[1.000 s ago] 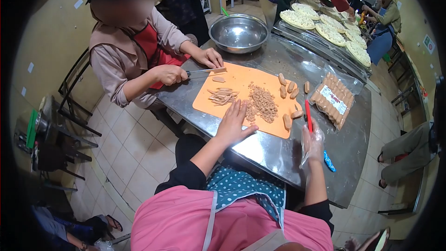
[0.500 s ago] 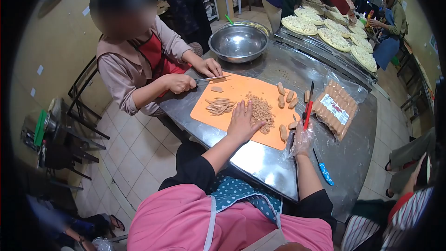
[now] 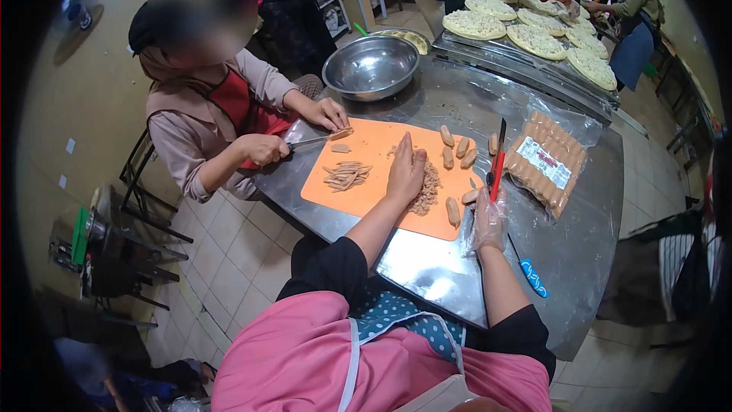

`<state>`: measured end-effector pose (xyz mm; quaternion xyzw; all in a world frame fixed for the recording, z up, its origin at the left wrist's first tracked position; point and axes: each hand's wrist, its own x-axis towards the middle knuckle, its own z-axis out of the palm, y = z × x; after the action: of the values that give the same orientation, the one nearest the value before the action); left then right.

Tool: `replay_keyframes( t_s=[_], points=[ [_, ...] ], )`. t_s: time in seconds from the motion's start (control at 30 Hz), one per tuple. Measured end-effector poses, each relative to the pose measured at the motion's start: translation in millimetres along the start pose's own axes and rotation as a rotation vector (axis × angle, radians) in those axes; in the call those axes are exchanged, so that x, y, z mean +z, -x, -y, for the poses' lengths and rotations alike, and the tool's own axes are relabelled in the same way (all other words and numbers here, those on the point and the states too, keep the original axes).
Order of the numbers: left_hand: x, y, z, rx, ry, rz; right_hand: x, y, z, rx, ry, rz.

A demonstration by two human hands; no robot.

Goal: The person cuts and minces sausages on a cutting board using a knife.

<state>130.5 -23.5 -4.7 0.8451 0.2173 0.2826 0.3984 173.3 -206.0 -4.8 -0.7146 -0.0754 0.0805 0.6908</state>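
Note:
My left hand point(image 3: 406, 172), bare, stands on its edge on the orange cutting board point(image 3: 374, 141), fingers stretched out. It touches a pile of chopped sausage point(image 3: 428, 189), partly hiding it. My right hand point(image 3: 489, 223), in a clear plastic glove, grips a red-handled knife point(image 3: 497, 172) with its dark blade pointing away from me. Several sausage pieces point(image 3: 453, 211) lie on the board's right side, near that hand. Sausage strips point(image 3: 347, 175) form a small heap left of my left hand.
Across the board's left corner, a co-worker cuts sausage with a knife point(image 3: 309, 141). A metal bowl point(image 3: 370, 69) stands behind the board. A sausage pack point(image 3: 545, 160) and a blue-handled knife point(image 3: 534, 278) lie to the right. Topped dough rounds point(image 3: 537, 42) fill trays at the back.
My left hand has turned from palm-down over the chopped sausage onto its edge, at the pile's left side. My right hand still holds the red-handled knife. The view has shifted slightly.

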Motion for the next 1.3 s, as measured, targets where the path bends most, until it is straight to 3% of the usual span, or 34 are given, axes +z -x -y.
replay_keyframes(
  t_s=[0.13,0.2,0.37,0.47,0.53,0.67,0.77,0.93,1.17,1.23,1.3],
  points=[
    [3.7,-4.8,-1.0,0.017,0.06,0.008,0.4,2.7,8.2,0.001,-0.039,0.004],
    [3.7,-9.3,2.7,0.013,0.136,0.01,-1.7,6.7,19.9,0.122,-0.109,0.031],
    [-12.5,-11.1,4.3,0.063,0.214,0.021,-1.3,8.7,25.5,0.098,-0.061,0.011],
    [-17.3,-19.9,16.2,0.018,0.477,0.018,-2.4,11.6,31.2,0.114,-0.023,0.021],
    [-34.4,-25.2,17.4,-0.012,0.189,0.092,-2.3,10.2,28.3,0.113,-0.018,0.026],
    [-24.4,-32.3,31.8,-0.171,0.223,-0.054,-0.9,7.7,20.9,0.067,-0.03,0.012],
    [-18.6,-30.1,29.2,-0.062,-0.054,-0.016,-1.8,9.3,25.5,0.094,-0.073,0.029],
    [-3.0,-26.2,5.0,-0.059,0.04,-0.076,-1.8,10.1,32.1,0.098,0.053,0.017],
    [0.2,-31.9,-7.7,-0.076,0.215,0.159,-1.1,3.5,15.8,0.136,-0.075,0.011],
    [-7.2,-32.6,-9.3,0.11,0.02,0.206,-1.9,-0.7,7.8,0.131,-0.074,0.013],
    [-12.9,-27.4,-14.2,0.138,-0.002,0.21,-2.6,-4.9,-1.9,0.052,0.0,0.015]
  ],
)
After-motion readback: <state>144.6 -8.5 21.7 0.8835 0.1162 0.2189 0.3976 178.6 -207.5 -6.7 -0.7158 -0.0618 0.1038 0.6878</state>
